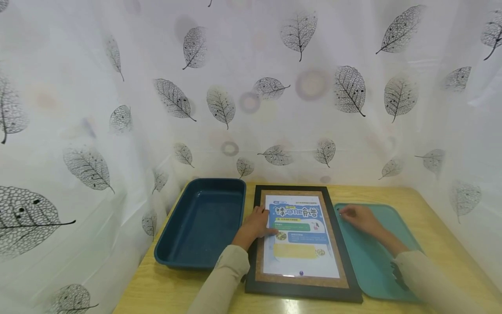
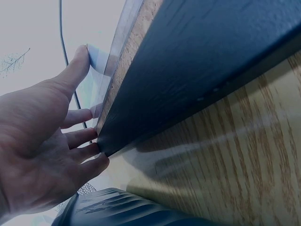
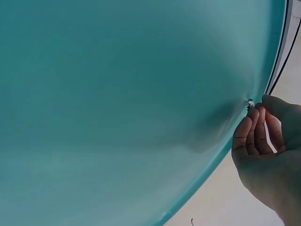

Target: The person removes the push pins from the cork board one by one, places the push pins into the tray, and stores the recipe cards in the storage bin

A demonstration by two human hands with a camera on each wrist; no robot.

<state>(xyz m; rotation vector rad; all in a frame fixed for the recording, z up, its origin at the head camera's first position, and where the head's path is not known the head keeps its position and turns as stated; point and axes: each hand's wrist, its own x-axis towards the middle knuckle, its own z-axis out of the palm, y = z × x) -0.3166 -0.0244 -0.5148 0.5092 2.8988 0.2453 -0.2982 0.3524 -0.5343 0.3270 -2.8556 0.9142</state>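
Observation:
A black-framed cork board [image 1: 298, 295] lies on the table with a printed poster [image 1: 302, 244] on it. One purple pushpin [image 1: 301, 273] sits at the poster's bottom edge. My left hand [image 1: 256, 224] rests over the left side of the board, thumb on the poster; the left wrist view shows its other fingertips [image 2: 98, 162] at the frame's edge. At the far left corner of a teal tray [image 1: 378, 253], my right hand [image 1: 358, 218] has thumb and fingers drawn together. They pinch a small shiny piece [image 3: 250, 103], mostly covered by the fingertips.
A deep dark blue tray [image 1: 200, 226] stands left of the board. The teal tray lies close along the board's right side. Behind the wooden table [image 1: 137, 288] hangs a pale curtain [image 1: 251, 131] printed with leaves, which also closes off both sides.

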